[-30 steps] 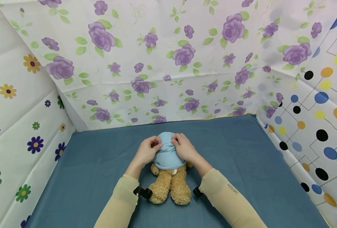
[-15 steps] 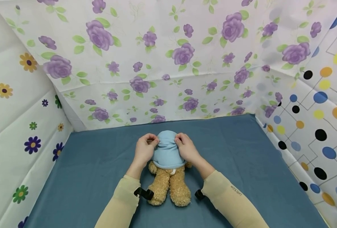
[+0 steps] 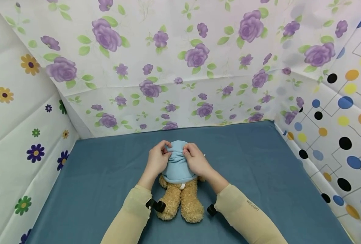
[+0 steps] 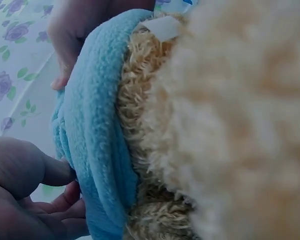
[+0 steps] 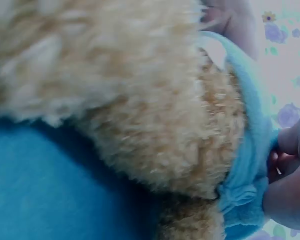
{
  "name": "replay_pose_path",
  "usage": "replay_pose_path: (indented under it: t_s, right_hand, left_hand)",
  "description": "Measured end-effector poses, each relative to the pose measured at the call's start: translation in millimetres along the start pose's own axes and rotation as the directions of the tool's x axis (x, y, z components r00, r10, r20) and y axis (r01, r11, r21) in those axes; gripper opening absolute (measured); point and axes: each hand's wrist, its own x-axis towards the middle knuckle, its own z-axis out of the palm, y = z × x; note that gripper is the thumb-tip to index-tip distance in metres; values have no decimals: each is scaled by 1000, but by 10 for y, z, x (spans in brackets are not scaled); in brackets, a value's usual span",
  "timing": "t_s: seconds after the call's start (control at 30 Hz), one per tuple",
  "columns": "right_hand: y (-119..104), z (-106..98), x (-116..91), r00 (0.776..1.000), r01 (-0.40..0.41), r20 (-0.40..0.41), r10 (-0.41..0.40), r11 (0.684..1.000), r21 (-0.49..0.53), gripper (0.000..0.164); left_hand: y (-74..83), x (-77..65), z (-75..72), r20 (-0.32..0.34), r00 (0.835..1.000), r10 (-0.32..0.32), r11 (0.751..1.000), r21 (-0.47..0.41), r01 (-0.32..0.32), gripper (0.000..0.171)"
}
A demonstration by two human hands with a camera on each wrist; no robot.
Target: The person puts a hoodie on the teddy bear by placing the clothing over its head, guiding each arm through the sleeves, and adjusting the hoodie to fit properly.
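A curly brown teddy bear (image 3: pixel 192 203) lies with its legs towards me. A light blue soft garment (image 3: pixel 179 171) covers its upper body, bunched into folds near the top; no face shows. My left hand (image 3: pixel 156 159) pinches the garment's left side with thumb and fingers; the left wrist view shows the thumb (image 4: pixel 57 172) against the cloth. On the other side, my right hand (image 3: pixel 197 162) pinches the cloth between thumb and curled fingers. A small white tag (image 3: pixel 182 186) sticks out below the garment's hem. Beyond the hem, the bear's fur fills much of both wrist views.
Under the bear spreads a dark blue cloth (image 3: pixel 113 189). A white sheet with purple roses (image 3: pixel 180 84) hangs behind, with a flower-printed sheet (image 3: pixel 15 145) on the left and a dotted sheet (image 3: pixel 336 142) on the right. Black straps (image 3: pixel 155 205) sit at both sleeved wrists.
Both hands stay at the garment. They spread slightly apart half a second ago and are now a little closer again; the left fingers have shifted on the cloth and its folds differ.
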Motion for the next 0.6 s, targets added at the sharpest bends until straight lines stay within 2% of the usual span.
replay_pose_path:
  t_s: [0.1, 0.2, 0.4, 0.6]
  right_hand:
    - [16, 49, -13, 999, 39, -31, -44, 986, -164, 13]
    - [19, 96, -19, 997, 22, -65, -41, 962, -273, 12]
    - [-6, 143, -28, 993, -69, -115, 34, 944, -321, 20]
    - [-50, 143, -37, 989, -97, -140, 54, 943, -319, 19]
  left_hand:
    - [10, -3, -6, -24, 999, -28, 999, -23, 27, 3]
    - [24, -17, -16, -52, 998, -47, 997, -66, 44, 7]
    - [64, -92, -40, -27, 998, -63, 988, -140, 58, 7]
    - [120, -164, -86, 53, 998, -23, 989, -145, 30, 9]
